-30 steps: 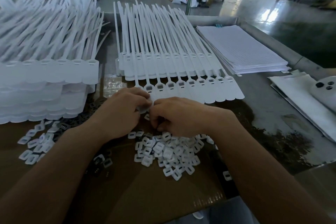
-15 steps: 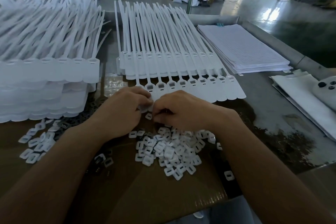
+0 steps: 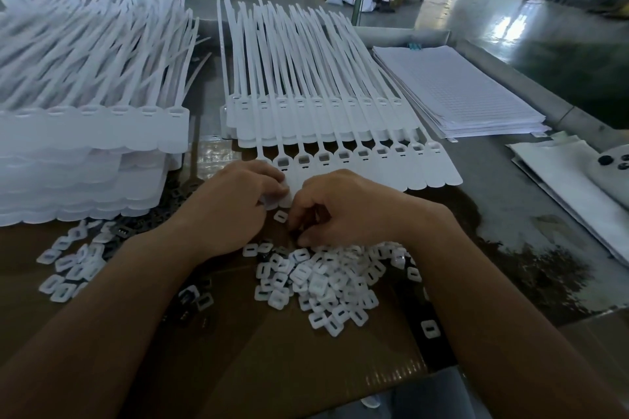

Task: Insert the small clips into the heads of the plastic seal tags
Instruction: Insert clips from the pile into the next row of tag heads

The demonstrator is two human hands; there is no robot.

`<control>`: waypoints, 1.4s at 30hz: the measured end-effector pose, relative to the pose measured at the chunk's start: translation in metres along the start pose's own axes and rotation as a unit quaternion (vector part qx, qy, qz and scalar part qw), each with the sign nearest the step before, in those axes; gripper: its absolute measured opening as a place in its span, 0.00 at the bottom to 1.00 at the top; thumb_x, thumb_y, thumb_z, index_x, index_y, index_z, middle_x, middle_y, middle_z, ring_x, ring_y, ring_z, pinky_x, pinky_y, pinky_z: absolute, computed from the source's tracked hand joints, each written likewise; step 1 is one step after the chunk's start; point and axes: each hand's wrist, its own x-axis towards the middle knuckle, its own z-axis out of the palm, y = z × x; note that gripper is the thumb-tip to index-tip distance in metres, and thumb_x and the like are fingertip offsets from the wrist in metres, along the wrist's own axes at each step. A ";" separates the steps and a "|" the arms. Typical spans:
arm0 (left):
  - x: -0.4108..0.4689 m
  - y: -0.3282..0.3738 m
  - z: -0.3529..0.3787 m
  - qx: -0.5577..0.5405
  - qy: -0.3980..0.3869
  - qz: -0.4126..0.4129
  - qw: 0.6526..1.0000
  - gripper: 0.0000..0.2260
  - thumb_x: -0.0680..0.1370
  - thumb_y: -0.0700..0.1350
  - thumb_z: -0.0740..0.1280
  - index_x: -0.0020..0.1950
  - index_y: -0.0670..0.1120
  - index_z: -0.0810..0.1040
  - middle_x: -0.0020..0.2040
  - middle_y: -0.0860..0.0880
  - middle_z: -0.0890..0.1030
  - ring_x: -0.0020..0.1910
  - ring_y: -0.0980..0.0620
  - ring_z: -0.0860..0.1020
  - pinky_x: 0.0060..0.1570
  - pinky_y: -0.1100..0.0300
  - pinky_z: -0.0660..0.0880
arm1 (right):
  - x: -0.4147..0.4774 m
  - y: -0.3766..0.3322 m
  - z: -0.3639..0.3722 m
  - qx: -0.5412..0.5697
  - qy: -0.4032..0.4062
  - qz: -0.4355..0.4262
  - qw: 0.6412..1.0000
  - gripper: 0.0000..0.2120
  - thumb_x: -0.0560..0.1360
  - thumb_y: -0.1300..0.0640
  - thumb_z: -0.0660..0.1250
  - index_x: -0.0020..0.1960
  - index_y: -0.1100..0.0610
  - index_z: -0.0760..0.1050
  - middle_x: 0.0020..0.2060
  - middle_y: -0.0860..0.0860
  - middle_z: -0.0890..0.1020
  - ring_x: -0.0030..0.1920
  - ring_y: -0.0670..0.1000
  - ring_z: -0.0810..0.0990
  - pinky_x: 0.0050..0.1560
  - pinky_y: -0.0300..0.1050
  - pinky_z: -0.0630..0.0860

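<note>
**Hands.** The left hand (image 3: 231, 207), at the centre of the frame, held the near tab end of the seal tag strip (image 3: 374, 173), with its fingers curled over the white plastic. The right hand (image 3: 350, 211) lay just beside it, fingers curled downward. Whether it pinched a clip could not be determined, because the fingertips were hidden.

**Task items.** The strip lay across the tabletop (image 3: 510, 214) at centre frame. Its tag heads (image 3: 323, 156) formed a row just above the hands, and several of them showed open rectangular sockets. The clip pile (image 3: 326, 279) sat on brown cardboard (image 3: 272, 367) directly below the right hand. One loose clip (image 3: 281, 215) lay between the two hands.

**Change.** Half a second earlier, the right fingertips had been raised against the strip, next to the left hand. They had since dropped toward the top edge of the pile, while the left hand's grip had not shifted.

**Significance.** This probably marked the end of one insertion and the pickup of the next clip. Most sockets in the row appeared unfilled, so the strip was at an early stage.
</note>
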 end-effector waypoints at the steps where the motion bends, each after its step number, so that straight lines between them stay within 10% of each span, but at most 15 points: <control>1: 0.000 0.000 0.000 -0.001 0.000 0.001 1.000 0.18 0.74 0.33 0.60 0.61 0.46 0.77 0.65 0.54 0.72 0.65 0.56 0.66 0.61 0.67 0.57 | 0.001 -0.003 0.002 -0.025 0.000 -0.005 1.000 0.07 0.71 0.56 0.70 0.50 0.51 0.80 0.35 0.38 0.70 0.38 0.37 0.70 0.42 0.27 0.66; 14: -0.002 0.003 -0.001 -0.002 -0.007 0.013 1.000 0.15 0.74 0.33 0.61 0.56 0.44 0.80 0.65 0.51 0.73 0.64 0.55 0.68 0.60 0.67 0.59 | 0.001 -0.002 0.009 -0.041 0.000 -0.039 0.998 0.07 0.74 0.62 0.64 0.49 0.52 0.73 0.42 0.42 0.73 0.44 0.42 0.71 0.47 0.39 0.72; 20: -0.003 0.003 0.001 0.003 0.007 0.007 1.000 0.18 0.74 0.32 0.59 0.61 0.45 0.76 0.65 0.53 0.72 0.66 0.56 0.66 0.60 0.69 0.56 | -0.004 0.026 -0.006 0.068 0.121 -0.020 0.990 0.07 0.74 0.63 0.65 0.43 0.52 0.75 0.39 0.38 0.74 0.39 0.32 0.73 0.44 0.23 0.68; 27: -0.003 0.001 0.002 -0.002 0.017 0.020 1.000 0.18 0.74 0.32 0.59 0.61 0.45 0.77 0.64 0.53 0.74 0.65 0.57 0.66 0.58 0.76 0.53 | -0.024 0.092 -0.033 0.110 0.379 0.185 0.900 0.11 0.75 0.66 0.63 0.46 0.51 0.78 0.36 0.40 0.77 0.35 0.37 0.73 0.39 0.21 0.66; 30: -0.003 0.001 0.002 -0.006 0.014 0.019 1.000 0.18 0.74 0.32 0.59 0.61 0.45 0.77 0.64 0.53 0.74 0.65 0.57 0.66 0.59 0.72 0.54 | -0.034 0.116 -0.035 0.150 0.425 0.261 0.854 0.06 0.75 0.64 0.65 0.47 0.54 0.77 0.39 0.47 0.79 0.38 0.44 0.75 0.47 0.38 0.72; 42: -0.002 -0.001 0.002 -0.014 0.005 0.017 1.000 0.19 0.75 0.32 0.58 0.63 0.45 0.75 0.66 0.53 0.72 0.67 0.58 0.64 0.61 0.71 0.53 | -0.038 0.143 -0.026 0.229 0.417 0.332 0.815 0.05 0.76 0.63 0.63 0.44 0.57 0.76 0.33 0.47 0.76 0.34 0.43 0.72 0.33 0.36 0.67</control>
